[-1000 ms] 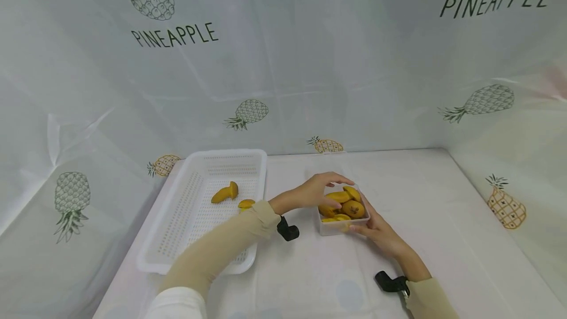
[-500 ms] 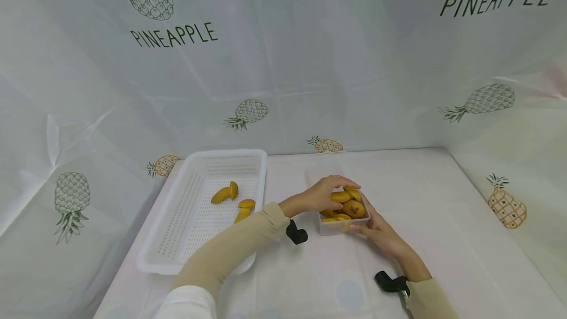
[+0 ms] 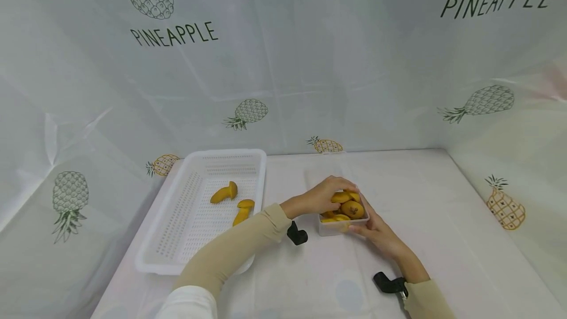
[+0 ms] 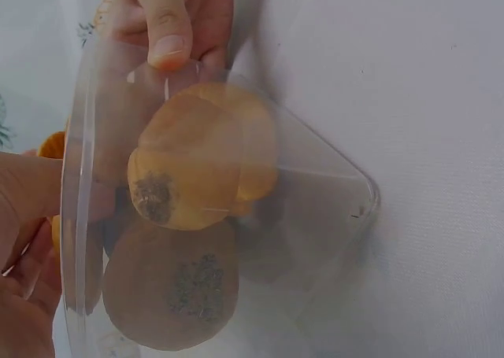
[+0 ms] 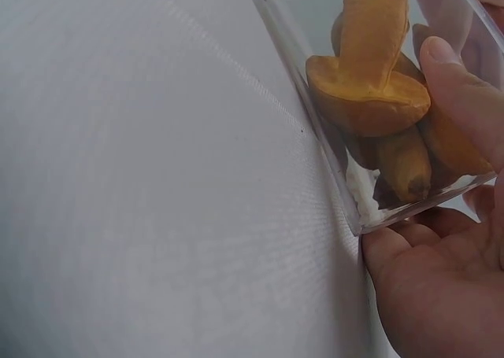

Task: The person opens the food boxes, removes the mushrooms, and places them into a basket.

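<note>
The right hand (image 3: pixel 378 233) grips a clear rectangular plastic box (image 3: pixel 330 230), set in from the back edge of the white-clothed table (image 3: pixel 407 186). Whether the left hand (image 3: pixel 320 198) pinches any ochre, cap-and-stem mushrooms (image 3: pixel 352 209) inside is unclear; pressing too hard could spill some.

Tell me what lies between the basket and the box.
Head view: the left forearm, with its black wrist mount, spans the gap from basket to box; the rest shows bare cloth.

One white basket (image 3: pixel 190 220), two mushrooms (image 3: pixel 242 212) there, one clear box (image 3: pixel 331 229), at least four mushrooms (image 3: pixel 352 209) inside
</note>
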`<state>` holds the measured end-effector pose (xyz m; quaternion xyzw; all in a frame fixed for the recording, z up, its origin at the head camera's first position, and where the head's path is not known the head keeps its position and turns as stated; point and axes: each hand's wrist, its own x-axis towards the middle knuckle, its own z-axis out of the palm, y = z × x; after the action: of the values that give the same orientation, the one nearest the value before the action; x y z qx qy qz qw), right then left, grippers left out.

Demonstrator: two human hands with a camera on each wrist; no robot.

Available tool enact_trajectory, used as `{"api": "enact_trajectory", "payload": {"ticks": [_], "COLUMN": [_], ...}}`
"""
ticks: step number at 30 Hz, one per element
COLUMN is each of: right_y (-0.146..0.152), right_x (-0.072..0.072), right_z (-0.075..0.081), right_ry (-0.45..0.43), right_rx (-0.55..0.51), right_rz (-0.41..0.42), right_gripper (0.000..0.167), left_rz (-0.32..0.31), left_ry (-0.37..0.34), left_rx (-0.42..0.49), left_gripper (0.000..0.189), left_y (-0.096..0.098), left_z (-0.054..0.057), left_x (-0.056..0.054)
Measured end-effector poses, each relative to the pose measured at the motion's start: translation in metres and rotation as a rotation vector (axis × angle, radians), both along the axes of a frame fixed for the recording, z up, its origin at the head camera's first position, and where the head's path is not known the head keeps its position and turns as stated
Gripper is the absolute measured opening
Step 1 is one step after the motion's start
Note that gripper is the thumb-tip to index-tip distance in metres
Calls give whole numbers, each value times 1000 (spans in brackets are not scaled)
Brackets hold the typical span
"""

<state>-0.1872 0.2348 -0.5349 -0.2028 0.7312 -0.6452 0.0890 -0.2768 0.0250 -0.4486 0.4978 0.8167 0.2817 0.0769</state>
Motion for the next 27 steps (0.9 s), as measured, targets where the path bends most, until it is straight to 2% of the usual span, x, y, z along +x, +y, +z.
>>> {"api": "enact_trajectory", "payload": {"ticks": [7,13,21,27], "right_y": [0,-1,-1,-1], "right_x": [1,2,1,1], "right_z": [1,1,0,1], "right_ry": [7,2,3,-10], "right_rx": [-22,-26,-17,-10], "right_rz": [9,11,8,1], "right_gripper": [95,94,95,95], "left_rz": [15,6,17,36], "left_ry": [90,108,56,-56], "left_rx": [-77,-72,-39,38], "left_gripper": [50,48,47,45], "left_y": [3,1,-2,-4], "left_z": [-2,-4,-3,2], "left_x": [2,3,2,1]}}
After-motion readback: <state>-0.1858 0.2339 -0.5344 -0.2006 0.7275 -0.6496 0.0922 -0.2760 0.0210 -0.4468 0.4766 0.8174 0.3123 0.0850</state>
